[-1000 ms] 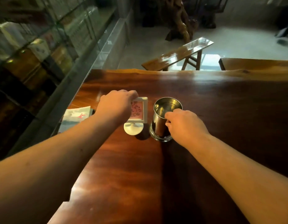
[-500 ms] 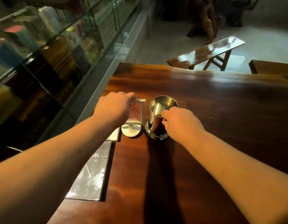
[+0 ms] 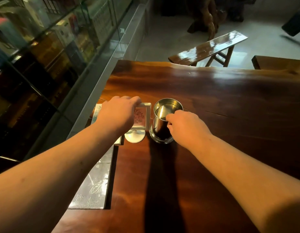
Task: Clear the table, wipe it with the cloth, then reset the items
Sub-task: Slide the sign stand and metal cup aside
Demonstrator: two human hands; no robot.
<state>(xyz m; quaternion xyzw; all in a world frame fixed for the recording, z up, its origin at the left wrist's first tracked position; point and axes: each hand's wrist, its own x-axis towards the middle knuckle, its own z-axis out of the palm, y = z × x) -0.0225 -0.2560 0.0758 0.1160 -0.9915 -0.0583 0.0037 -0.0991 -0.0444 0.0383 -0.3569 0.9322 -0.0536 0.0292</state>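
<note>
1. Leftmost, a dark printed mat (image 3: 92, 185) is lying along the edge of the table (image 3: 213, 101), with a smaller card (image 3: 97, 110) peeking out beyond it under the left forearm.
2. Next, the left hand (image 3: 119, 113) is closing its fingers over the top edge of a small sign stand (image 3: 141, 116), which is standing upright on its round white base (image 3: 135, 135), just beside the mat.
3. Right of that, a metal cup (image 3: 164, 121) is sitting on the wood, near the stand but apart from it; the right hand (image 3: 186, 126) is pinching its near rim, thumb side partly hidden.
4. No cloth is showing anywhere, so the table is probably being cleared or reset; I cannot tell which.
5. Risks: the stand is being held high above a narrow base, so a sideways pull could be tipping it into the cup. The rim pinch is shallow on smooth metal, so a quick lift could be letting the cup slip and dent the wood.
</note>
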